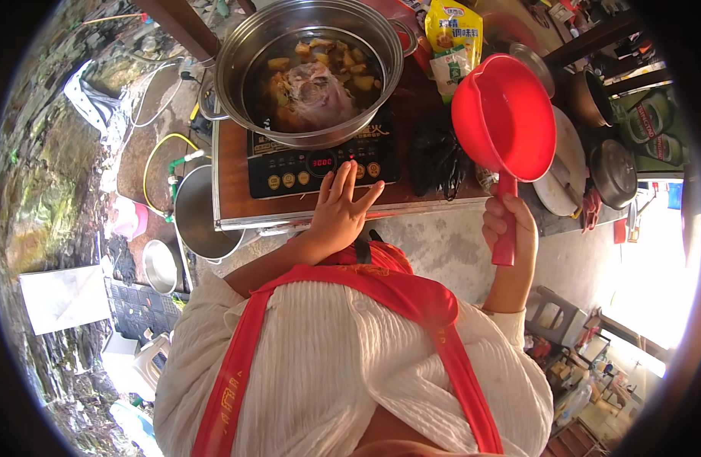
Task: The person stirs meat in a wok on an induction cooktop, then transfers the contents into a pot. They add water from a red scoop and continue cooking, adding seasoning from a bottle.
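My left hand reaches over the front edge of a black induction cooker, fingers spread, with the fingertips at its control panel beside the lit red display. On the cooker stands a wide steel pot with liquid, a large pale piece of meat and several yellowish-brown chunks. Out to the right, my right hand is closed round the handle of a red plastic water ladle. The ladle is held up with its bowl away from me, and no contents show in it.
A black plastic bag lies right of the cooker on the brown table. Behind it stands a yellow seasoning packet. Further right are a round board with a knife and a lidded pot. A deep metal bucket stands below left.
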{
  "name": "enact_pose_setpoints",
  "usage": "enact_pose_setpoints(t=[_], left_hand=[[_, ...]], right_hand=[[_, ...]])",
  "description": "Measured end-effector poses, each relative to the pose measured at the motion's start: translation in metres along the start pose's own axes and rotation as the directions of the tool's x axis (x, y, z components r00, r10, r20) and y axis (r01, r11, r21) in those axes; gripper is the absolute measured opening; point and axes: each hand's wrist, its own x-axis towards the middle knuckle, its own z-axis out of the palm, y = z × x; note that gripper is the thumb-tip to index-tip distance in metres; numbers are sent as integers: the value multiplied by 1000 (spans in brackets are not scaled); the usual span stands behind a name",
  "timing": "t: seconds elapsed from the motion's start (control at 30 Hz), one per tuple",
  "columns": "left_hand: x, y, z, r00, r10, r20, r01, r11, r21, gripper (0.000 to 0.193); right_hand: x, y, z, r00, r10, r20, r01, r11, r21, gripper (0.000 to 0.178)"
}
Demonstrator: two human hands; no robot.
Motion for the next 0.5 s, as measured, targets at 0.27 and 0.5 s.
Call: enact_pose_setpoints(t=[0.27, 0.5], left_hand=[[-10, -5, 3, 999, -29, 35, 26, 997, 73, 76], [-13, 1, -12, 997, -69, 26, 70, 997, -39, 73]], right_hand=[[2, 0, 10, 1000, 20, 1, -20, 999, -34, 27], [-4, 1, 27, 1000, -10, 13, 11, 996, -87, 24]])
